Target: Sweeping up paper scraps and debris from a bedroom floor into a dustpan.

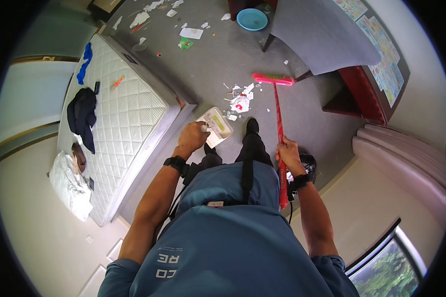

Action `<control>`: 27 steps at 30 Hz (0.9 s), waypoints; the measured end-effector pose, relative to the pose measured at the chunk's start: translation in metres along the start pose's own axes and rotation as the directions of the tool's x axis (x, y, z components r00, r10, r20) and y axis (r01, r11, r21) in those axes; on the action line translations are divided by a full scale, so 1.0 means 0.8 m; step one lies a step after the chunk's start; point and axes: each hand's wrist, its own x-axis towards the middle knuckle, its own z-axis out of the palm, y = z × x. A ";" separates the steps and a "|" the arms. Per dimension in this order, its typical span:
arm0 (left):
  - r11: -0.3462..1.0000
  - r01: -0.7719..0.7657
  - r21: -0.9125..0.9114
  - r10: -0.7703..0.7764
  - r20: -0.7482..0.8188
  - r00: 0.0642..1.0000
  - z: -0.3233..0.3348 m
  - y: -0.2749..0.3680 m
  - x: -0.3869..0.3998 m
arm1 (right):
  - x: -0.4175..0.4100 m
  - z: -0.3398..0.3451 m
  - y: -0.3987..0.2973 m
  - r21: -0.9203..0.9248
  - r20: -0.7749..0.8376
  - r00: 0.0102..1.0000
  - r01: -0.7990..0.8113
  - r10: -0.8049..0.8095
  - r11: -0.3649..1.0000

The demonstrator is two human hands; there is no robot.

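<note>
My left hand (pixel 194 136) is closed around the top of the upright handle of a white dustpan (pixel 219 128), whose pan lies below it by my feet. A yellow-green patch shows inside the pan. In my right hand (pixel 289 152) is the red stick of a broom (pixel 278 115). Its pink head (pixel 273 79) rests on the grey floor, ahead and to the right. A heap of paper scraps and small litter (pixel 241 101) lies between the broom head and the dustpan, apart from both.
A bare mattress (pixel 126 111) on a bed base stands at left, with a dark garment (pixel 82 115) on it. More litter (pixel 191 33) is strewn farther ahead, near a blue basin (pixel 252 19). A grey chair (pixel 319 37) and a desk (pixel 364 92) stand at right. Behind my right hand sits a black bag (pixel 307 165).
</note>
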 end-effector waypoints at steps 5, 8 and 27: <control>0.996 -0.078 -0.043 0.078 -0.005 0.997 0.006 -0.059 -0.011 | -0.058 0.064 0.048 -0.044 0.036 0.999 0.021 -0.020 0.999; 0.977 -0.181 -0.113 0.174 -0.068 0.982 0.011 -0.089 -0.020 | -0.110 0.107 0.053 -0.009 0.068 0.997 -0.027 0.027 1.000; 0.992 -0.089 -0.086 0.090 0.006 0.996 0.008 -0.107 -0.019 | -0.169 0.154 0.047 0.066 -0.051 0.999 -0.011 0.015 0.998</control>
